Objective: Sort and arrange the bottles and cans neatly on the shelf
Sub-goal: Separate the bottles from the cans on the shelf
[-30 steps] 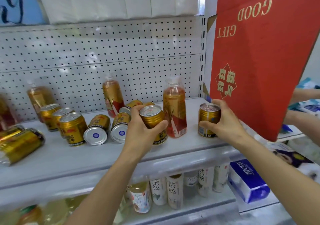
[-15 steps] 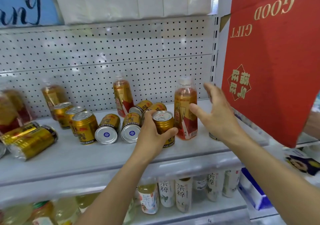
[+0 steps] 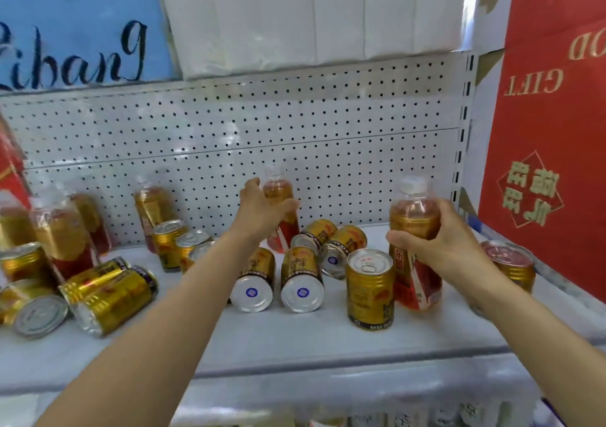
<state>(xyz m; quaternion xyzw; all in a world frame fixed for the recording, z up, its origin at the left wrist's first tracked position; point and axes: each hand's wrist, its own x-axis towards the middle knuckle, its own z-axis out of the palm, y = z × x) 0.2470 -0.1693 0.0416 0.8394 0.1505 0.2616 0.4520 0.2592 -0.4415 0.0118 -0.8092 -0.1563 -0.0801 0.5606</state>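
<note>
Bottles are now in both your hands: a second ago you held cans. Your right hand [image 3: 437, 249] is wrapped around the front bottle [image 3: 414, 246] at 3 o'clock on the shelf [image 3: 295, 344], beside the upright can [image 3: 370, 290] your left just released. Your left hand [image 3: 262, 213] has reached to 12 o'clock and closes on the rear bottle [image 3: 278, 210]; blur leaves that grip probably firm. Cans seem parked; bottle grouping begins.
</note>
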